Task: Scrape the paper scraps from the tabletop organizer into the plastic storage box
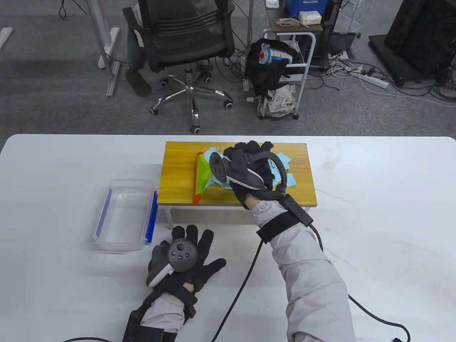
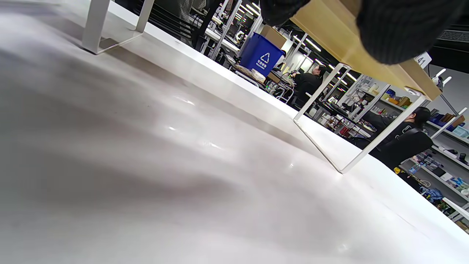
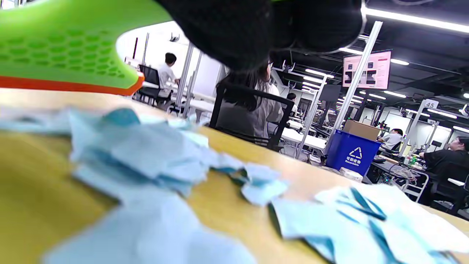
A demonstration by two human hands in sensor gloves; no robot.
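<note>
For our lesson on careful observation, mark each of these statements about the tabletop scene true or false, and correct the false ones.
1. The right hand holds a green scraper on the wooden organizer. True.
2. The plastic storage box is full of paper scraps. False: it looks empty; the blue paper scraps lie on the organizer.
3. The left hand rests on the white table with fingers spread. True.
4. The box stands to the right of the organizer. False: it stands to its left.
5. The left hand grips the box. False: the hand lies apart from it.
</note>
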